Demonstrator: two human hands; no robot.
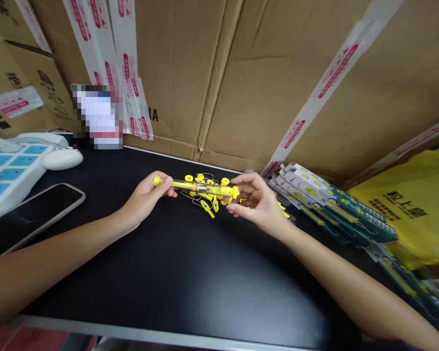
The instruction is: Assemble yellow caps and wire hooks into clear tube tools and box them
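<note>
A slim clear tube (pixel 207 188) with yellow parts inside and yellow ends lies level above the black table. My left hand (pixel 146 197) is closed on its left end, thumb on top. Around the yellow right end, my right hand (pixel 258 202) curves with thumb and fingers apart. Its index fingertip is close above that end, and whether it touches cannot be told. Behind and below the tube is a pile of loose yellow plastic pieces (pixel 207 208) and bent wire loops (pixel 186 194), partly hidden by the tube and my hands.
Packaged items on printed cards (pixel 336 207) are stacked at the right, beside a yellow bag (pixel 406 204). A phone (pixel 32 214) and a white power strip (pixel 18 168) lie at the left. Taped cardboard boxes (pixel 175 73) stand along the back of the black table (pixel 190 278).
</note>
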